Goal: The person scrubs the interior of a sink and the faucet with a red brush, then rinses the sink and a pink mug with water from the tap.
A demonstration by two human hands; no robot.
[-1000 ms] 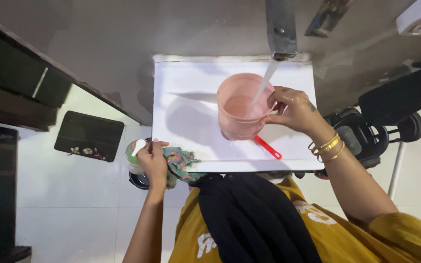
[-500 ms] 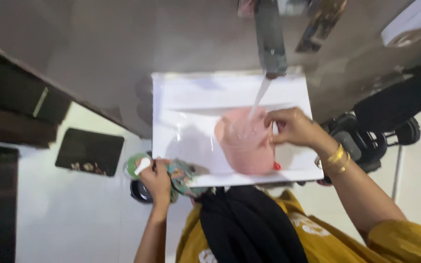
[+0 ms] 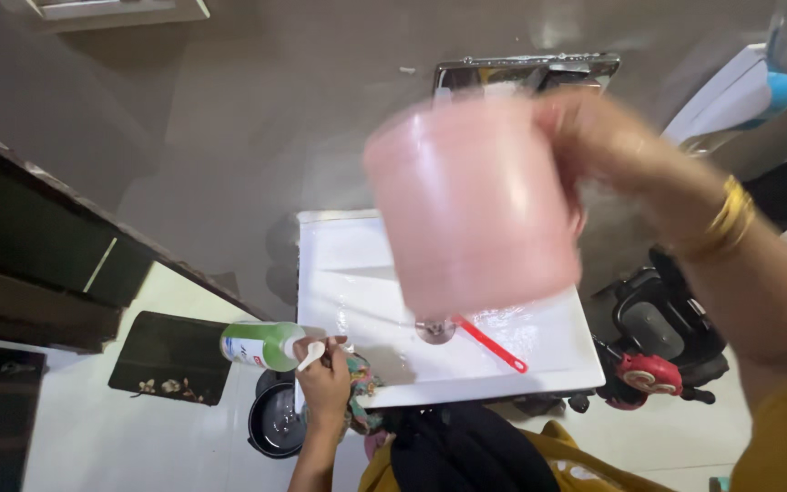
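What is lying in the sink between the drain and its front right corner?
A red stick-like tool lies on the sink floor, running from the drain toward that corner, seen in the head view.

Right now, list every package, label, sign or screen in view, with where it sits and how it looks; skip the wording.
Green bottle: lying sideways in the left hand at the white sink's left edge; a rounded pale green body.
Label on the green bottle: a white panel near its left end, with small marks too blurred to make out.
No signs or screens show.
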